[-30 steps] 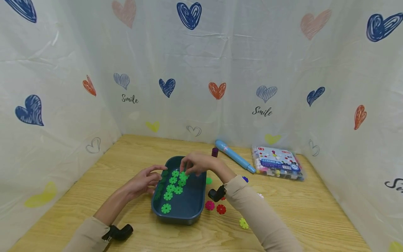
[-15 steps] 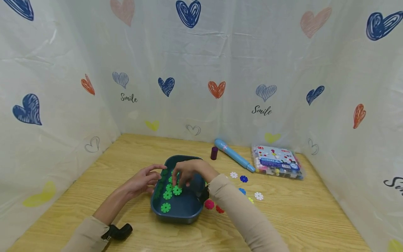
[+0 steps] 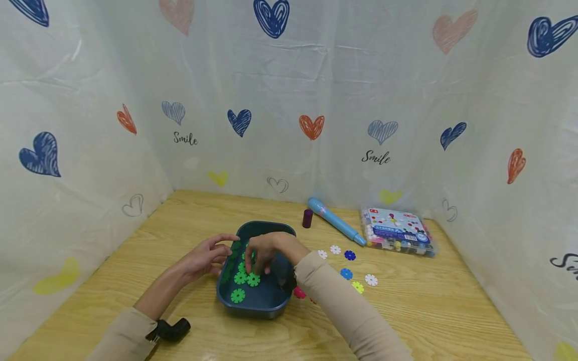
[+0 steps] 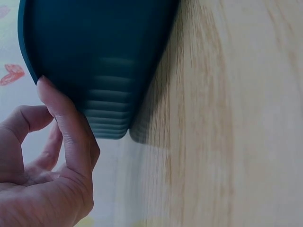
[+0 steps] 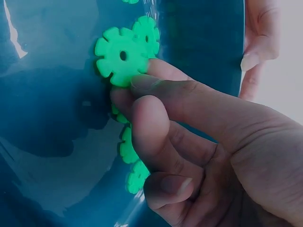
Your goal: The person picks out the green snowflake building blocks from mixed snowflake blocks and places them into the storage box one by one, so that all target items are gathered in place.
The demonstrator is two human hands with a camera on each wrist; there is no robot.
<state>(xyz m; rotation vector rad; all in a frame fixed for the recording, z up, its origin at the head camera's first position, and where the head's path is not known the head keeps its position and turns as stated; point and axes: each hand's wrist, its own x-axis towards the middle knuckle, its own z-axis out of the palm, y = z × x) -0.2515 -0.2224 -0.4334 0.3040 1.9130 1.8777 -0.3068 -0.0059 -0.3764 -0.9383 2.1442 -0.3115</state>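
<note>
A dark blue tray on the table holds several green snowflake discs. My right hand reaches down into the tray and pinches the edge of one green snowflake disc between thumb and fingers. Other green discs lie partly hidden behind these fingers. At the tray's left side, my left hand rests its fingertips on the rim, the other fingers loosely bent. The left wrist view shows this hand against the outer wall of the tray.
Right of the tray lie loose discs: white, blue, yellow and pink, some partly behind the right sleeve. Farther back are a dark purple cylinder, a light blue pen-shaped thing and a clear box of colored beads.
My right hand has moved from the tray's far end toward the middle, and the pinched green disc has shifted nearer to me. The left hand has stayed at the rim.
</note>
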